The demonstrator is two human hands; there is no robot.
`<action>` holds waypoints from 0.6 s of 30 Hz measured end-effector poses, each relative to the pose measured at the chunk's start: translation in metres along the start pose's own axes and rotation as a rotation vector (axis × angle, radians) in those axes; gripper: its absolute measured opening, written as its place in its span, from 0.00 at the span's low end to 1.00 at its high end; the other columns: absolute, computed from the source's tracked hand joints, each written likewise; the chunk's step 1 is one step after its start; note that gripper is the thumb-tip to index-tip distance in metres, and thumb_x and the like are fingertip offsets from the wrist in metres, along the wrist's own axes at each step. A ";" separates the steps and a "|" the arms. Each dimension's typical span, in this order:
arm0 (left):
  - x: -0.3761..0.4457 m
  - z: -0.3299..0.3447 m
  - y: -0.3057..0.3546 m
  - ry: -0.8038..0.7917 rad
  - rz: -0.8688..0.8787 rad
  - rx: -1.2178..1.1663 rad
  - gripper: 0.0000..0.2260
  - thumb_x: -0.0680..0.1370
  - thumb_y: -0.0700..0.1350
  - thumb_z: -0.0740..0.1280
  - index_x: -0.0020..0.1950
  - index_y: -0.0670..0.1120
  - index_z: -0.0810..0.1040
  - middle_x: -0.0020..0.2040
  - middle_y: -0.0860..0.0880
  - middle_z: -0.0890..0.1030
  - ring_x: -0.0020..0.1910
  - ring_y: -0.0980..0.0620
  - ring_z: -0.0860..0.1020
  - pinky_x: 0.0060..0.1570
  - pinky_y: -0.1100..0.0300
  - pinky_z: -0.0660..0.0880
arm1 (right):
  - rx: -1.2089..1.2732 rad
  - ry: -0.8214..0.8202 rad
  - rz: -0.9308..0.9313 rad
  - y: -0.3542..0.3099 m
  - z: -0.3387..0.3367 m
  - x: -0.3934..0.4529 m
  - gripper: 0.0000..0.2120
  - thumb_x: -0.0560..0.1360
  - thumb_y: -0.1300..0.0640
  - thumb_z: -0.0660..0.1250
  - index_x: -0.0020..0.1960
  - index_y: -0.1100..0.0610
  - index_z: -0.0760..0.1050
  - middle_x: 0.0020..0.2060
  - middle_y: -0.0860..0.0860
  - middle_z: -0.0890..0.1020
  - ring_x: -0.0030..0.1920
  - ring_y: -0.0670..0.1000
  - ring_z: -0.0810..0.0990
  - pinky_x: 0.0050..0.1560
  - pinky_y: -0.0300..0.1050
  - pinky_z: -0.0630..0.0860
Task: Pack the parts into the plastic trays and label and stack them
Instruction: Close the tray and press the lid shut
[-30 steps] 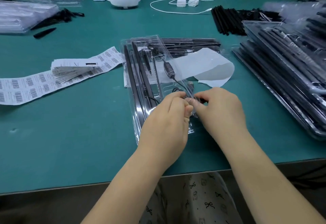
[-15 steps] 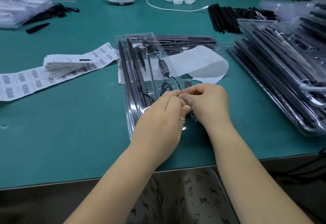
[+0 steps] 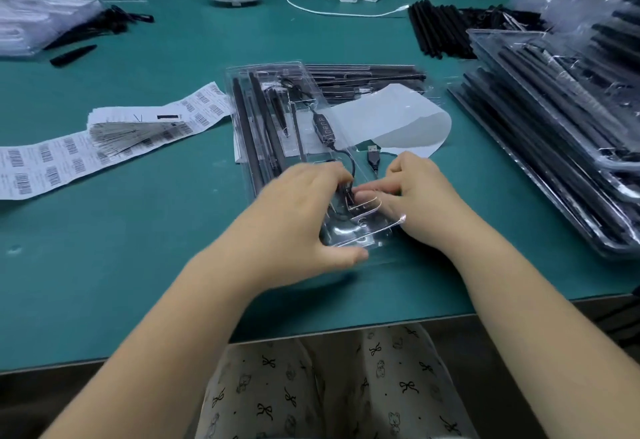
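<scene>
Green worktop (image 3: 138, 265) fills the view. At the right, a stack (image 3: 554, 134) of packed trays; at the left, a fanned strip of barcode labels (image 3: 104, 141). In the middle lies one clear tray (image 3: 263, 75), long black rods in its left channels, a white sheet (image 3: 388, 116) just beside it. Both hands sit at the tray's near end. Left hand (image 3: 298, 217) has its fingers curled down on the black cable (image 3: 349, 161), thumb stretched along the tray's near edge. Right hand (image 3: 412, 196) has its fingers bent in on the tray's right edge by the coil, with the USB plug (image 3: 373, 154) lying free just beyond.
</scene>
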State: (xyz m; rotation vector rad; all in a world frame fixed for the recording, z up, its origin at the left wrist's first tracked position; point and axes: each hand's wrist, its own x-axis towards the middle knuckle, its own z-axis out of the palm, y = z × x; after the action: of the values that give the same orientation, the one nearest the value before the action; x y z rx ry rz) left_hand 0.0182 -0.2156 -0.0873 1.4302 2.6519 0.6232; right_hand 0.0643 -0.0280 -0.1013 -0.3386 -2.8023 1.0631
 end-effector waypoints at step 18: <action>0.012 0.013 -0.014 -0.109 -0.028 0.366 0.43 0.63 0.75 0.38 0.76 0.60 0.40 0.78 0.58 0.42 0.77 0.53 0.42 0.74 0.50 0.40 | -0.281 -0.065 0.135 0.003 -0.010 0.013 0.24 0.61 0.35 0.73 0.34 0.52 0.68 0.30 0.46 0.72 0.31 0.46 0.69 0.31 0.43 0.63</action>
State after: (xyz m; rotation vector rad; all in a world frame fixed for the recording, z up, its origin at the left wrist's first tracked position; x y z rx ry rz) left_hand 0.0039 -0.2088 -0.1029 1.4515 2.7929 0.0512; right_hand 0.0544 -0.0158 -0.0952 -0.5382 -3.0278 0.7120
